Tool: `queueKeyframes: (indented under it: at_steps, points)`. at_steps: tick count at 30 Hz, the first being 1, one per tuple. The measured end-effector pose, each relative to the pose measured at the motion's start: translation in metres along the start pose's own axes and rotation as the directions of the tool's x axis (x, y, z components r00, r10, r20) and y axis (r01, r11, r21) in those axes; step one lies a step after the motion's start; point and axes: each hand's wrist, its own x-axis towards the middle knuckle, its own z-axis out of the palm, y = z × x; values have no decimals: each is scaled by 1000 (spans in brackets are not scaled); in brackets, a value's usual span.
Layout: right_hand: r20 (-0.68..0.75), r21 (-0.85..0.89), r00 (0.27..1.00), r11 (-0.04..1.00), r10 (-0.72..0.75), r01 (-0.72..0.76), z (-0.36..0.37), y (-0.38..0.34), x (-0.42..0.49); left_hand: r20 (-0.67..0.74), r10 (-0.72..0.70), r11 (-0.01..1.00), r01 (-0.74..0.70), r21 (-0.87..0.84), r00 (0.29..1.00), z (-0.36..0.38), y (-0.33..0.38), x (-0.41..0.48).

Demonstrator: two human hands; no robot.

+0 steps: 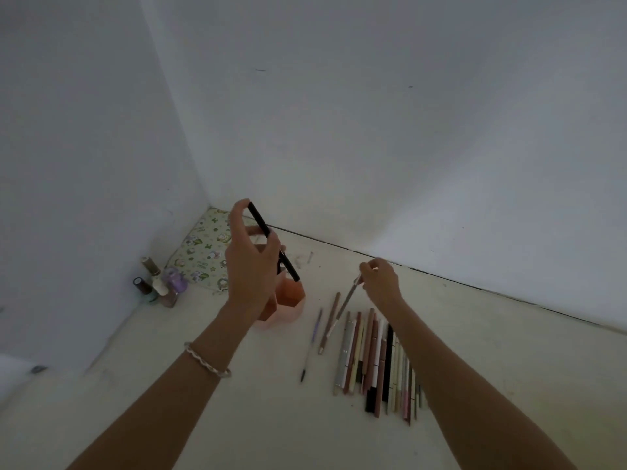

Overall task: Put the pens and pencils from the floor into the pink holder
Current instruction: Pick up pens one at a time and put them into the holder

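Note:
My left hand [252,262] holds a black pen [273,241] slanted above the pink holder [288,301], whose left side is hidden behind my wrist. The pen's lower end hangs just over the holder's open top. My right hand [380,283] pinches the upper end of a thin brownish pencil [342,312], which slants down to the floor. Two more loose pens, a brown pencil [329,322] and a thin purple pen [312,344], lie beside it. A row of several pens and pencils [376,361] lies side by side on the floor to the right.
Several small nail-polish bottles [157,283] stand by the left wall. A patterned cloth or paper [200,252] lies in the corner behind the holder. White walls close off the left and back of the pale floor [509,351].

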Motion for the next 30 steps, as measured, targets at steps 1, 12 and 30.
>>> queueKeyframes:
  at_steps: [1,12,30]
  points:
    - [-28,54,1000,998,-10,11,-5,-4,0,-52,13,1000,-14,-9,999,-5,0,6]
    - [-284,431,942,853,-181,294,-16,-72,-38,16,113,956,-113,270,993,-23,-34,11]
    - [-1,-239,594,577,-805,781,76,-77,-76,-25,119,973,-111,202,993,-52,-23,-7]
